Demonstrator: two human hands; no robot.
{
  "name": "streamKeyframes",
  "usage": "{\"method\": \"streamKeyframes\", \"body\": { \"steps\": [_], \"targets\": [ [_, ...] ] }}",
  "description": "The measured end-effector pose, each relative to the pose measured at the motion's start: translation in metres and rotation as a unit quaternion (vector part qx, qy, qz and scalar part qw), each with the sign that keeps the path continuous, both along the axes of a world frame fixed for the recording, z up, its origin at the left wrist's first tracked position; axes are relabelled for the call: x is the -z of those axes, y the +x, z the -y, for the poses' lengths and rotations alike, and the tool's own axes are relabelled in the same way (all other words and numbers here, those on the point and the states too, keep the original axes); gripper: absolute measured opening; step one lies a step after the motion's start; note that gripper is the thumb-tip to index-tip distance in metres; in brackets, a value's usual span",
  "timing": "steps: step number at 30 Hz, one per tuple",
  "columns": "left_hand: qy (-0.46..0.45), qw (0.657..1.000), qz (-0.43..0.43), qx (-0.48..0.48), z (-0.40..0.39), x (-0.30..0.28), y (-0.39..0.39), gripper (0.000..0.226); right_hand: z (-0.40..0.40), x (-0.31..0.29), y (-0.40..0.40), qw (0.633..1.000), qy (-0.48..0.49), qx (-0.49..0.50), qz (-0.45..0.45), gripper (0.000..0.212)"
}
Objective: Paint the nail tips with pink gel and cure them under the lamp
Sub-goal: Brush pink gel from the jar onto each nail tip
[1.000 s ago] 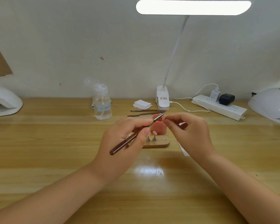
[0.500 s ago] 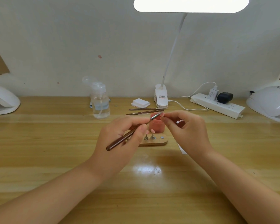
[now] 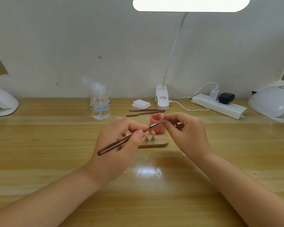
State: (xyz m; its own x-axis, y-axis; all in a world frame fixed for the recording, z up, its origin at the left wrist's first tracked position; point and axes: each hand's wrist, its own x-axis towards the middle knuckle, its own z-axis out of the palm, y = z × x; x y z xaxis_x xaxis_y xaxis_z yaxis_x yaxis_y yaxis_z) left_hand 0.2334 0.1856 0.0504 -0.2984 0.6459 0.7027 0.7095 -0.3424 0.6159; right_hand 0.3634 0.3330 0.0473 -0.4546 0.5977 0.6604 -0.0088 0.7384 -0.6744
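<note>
Both hands are working above the surface point(image 3: 56, 145): the left hand point(image 3: 120, 141) is gripping the gel brush point(image 3: 121, 142) pen-style for control, the right hand point(image 3: 185, 133) pinching a pink nail tip point(image 3: 162, 115) steady against its bristles

2 bare hands show, the left hand point(image 3: 120, 140) and the right hand point(image 3: 188, 135). Behind the fingers, each wrist runs into a bare forearm, the left forearm point(image 3: 44, 199) and the right forearm point(image 3: 246, 190), uncovered as far as the lower edge of the view. The fingers are slim. On the left thumb point(image 3: 136, 136) the nail is short and rounded; the other nails are too small to judge.
</note>
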Motion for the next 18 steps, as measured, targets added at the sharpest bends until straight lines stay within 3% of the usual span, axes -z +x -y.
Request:
{"method": "streamKeyframes", "body": {
  "steps": [5,10,15,18],
  "targets": [
    [0.005,1.000,0.023,-0.007,-0.0028,-0.0019,0.0016,0.022,-0.0004,-0.0003,-0.0012,1.000,-0.009,0.016,0.005,0.011],
    [-0.010,1.000,0.020,0.009,0.0003,-0.0006,0.0009,0.018,0.0000,-0.0009,-0.0007,1.000,-0.013,0.005,0.005,0.021],
    [-0.003,0.996,0.089,0.011,-0.0019,-0.0005,0.0022,0.017,-0.0018,0.0004,-0.0027,0.999,-0.033,-0.004,-0.008,0.009],
    [-0.013,0.997,0.074,0.019,-0.0013,-0.0010,0.0024,0.015,-0.0029,0.0016,-0.0028,1.000,-0.030,-0.004,0.000,0.013]
  ]
}}
